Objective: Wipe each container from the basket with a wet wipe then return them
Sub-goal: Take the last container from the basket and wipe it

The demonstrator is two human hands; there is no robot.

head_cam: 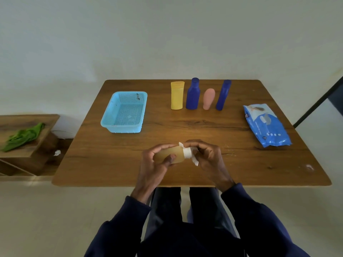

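Currently your left hand (157,161) grips the amber bottle (175,154) over the near edge of the table (204,127), and your right hand (207,156) pinches the wipe (187,153) round its cap. The basket (122,129) is empty; four other containers (177,96) stand beyond, so by my reckoning every return is left.

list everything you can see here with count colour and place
table: 1, brown wood, centre
basket: 1, light blue, table's left, no containers inside
yellow container: 1, yellow, upright, leftmost of back row
wide blue bottle: 1, dark blue, upright, beside the yellow container
pink container: 1, pink, between the blue bottles
slim blue bottle: 1, dark blue, row's right end
wipe pack: 1, blue, table's right
tan bottle: 1, amber, held sideways over table's near part
wet wipe: 1, white, around tan bottle's cap
green cloth: 1, green, on low shelf at left
left hand: 1, grips tan bottle
right hand: 1, pinches wet wipe
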